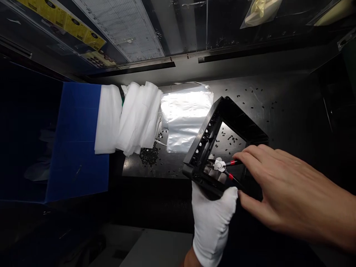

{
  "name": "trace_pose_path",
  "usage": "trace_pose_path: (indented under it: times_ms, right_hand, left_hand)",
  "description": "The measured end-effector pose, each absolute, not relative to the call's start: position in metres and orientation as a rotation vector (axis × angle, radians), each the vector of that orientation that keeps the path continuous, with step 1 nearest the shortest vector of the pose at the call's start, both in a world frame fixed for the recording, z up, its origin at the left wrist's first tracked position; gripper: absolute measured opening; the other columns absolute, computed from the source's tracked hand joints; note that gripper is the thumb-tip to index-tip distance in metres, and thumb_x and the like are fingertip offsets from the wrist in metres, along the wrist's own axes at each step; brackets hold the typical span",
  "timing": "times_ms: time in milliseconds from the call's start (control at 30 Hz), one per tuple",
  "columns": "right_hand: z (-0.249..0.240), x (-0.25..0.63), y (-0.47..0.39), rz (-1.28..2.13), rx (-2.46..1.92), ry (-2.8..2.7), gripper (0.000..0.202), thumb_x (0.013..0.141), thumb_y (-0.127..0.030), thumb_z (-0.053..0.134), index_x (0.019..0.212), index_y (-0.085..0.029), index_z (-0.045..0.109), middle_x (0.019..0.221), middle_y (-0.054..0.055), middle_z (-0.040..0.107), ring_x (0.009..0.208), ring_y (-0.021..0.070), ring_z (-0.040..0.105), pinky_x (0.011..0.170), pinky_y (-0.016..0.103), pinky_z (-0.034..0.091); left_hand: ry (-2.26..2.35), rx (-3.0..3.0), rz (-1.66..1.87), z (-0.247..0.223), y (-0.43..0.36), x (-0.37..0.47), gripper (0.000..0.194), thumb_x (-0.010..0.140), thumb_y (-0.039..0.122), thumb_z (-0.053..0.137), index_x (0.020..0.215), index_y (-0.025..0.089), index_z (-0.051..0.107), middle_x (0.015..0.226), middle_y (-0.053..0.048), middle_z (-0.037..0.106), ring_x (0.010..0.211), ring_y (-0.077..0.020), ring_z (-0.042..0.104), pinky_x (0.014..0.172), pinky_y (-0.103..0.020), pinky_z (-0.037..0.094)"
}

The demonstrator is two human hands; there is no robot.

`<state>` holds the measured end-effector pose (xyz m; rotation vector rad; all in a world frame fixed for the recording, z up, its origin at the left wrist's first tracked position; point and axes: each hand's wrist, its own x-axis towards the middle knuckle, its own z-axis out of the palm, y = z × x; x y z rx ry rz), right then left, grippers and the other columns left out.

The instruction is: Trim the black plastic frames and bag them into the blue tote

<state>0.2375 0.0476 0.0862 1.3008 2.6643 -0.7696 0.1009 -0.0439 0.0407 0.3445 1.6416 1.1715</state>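
Note:
A black plastic frame (203, 139) with a large rectangular opening is held tilted above the bench. My left hand (213, 218), in a white glove, grips its lower edge, thumb on the near side and fingertips showing through the opening. My bare right hand (278, 178) is closed on a pair of cutting pliers (219, 165) with red-marked dark handles. The plier jaws are inside the opening, by the frame's lower left inner wall. Small white round spots line the frame's left side.
Small black chips (150, 156) lie heaped and scattered on the metal bench (178, 168). Silvery bags (189, 118) and rolled white sheets (140, 115) are behind. A blue box (79, 141) stands at left; papers (125, 29) hang on the back panel.

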Motion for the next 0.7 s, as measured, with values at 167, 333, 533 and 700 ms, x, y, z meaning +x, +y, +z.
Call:
trace_pose_path:
  times_ms: [167, 333, 533, 700]
  right_hand:
    - [0.088, 0.236, 0.045, -0.773, 1.306, 2.632, 0.020, 0.085, -0.039, 0.063, 0.094, -0.021, 0.060, 0.091, 0.007, 0.061, 0.081, 0.0265, 0.057, 0.075, 0.044, 0.045]
    - [0.090, 0.239, 0.041, -0.770, 1.306, 2.635, 0.022, 0.086, -0.039, 0.061, 0.099, -0.021, 0.060, 0.091, 0.006, 0.059, 0.080, 0.0254, 0.056, 0.074, 0.046, 0.045]
    - [0.094, 0.243, 0.039, -0.753, 1.263, 2.664, 0.025, 0.087, -0.041, 0.062, 0.104, -0.022, 0.061, 0.092, 0.005, 0.059, 0.081, 0.0250, 0.058, 0.075, 0.046, 0.046]
    - [0.099, 0.242, 0.041, -0.740, 1.233, 2.652, 0.022, 0.084, -0.040, 0.064, 0.096, -0.021, 0.061, 0.088, 0.005, 0.059, 0.076, 0.0237, 0.058, 0.070, 0.044, 0.047]
  left_hand:
    - [1.702, 0.334, 1.098, 0.045, -0.047, 0.104, 0.050, 0.076, 0.023, 0.085, 0.122, 0.021, 0.066, 0.120, -0.008, 0.076, 0.112, -0.0281, 0.072, 0.106, -0.044, 0.055]
    - [1.737, 0.342, 1.061, 0.046, -0.051, 0.106, 0.047, 0.074, 0.023, 0.085, 0.117, 0.021, 0.067, 0.119, -0.008, 0.076, 0.112, -0.0284, 0.072, 0.106, -0.044, 0.055]
    - [1.666, 0.321, 1.089, 0.048, -0.053, 0.108, 0.043, 0.075, 0.026, 0.084, 0.112, 0.019, 0.065, 0.119, -0.011, 0.076, 0.116, -0.0299, 0.071, 0.110, -0.047, 0.052]
    - [1.740, 0.318, 1.054, 0.051, -0.051, 0.111, 0.050, 0.072, 0.030, 0.087, 0.114, 0.017, 0.064, 0.117, -0.015, 0.076, 0.113, -0.0338, 0.072, 0.108, -0.053, 0.053]
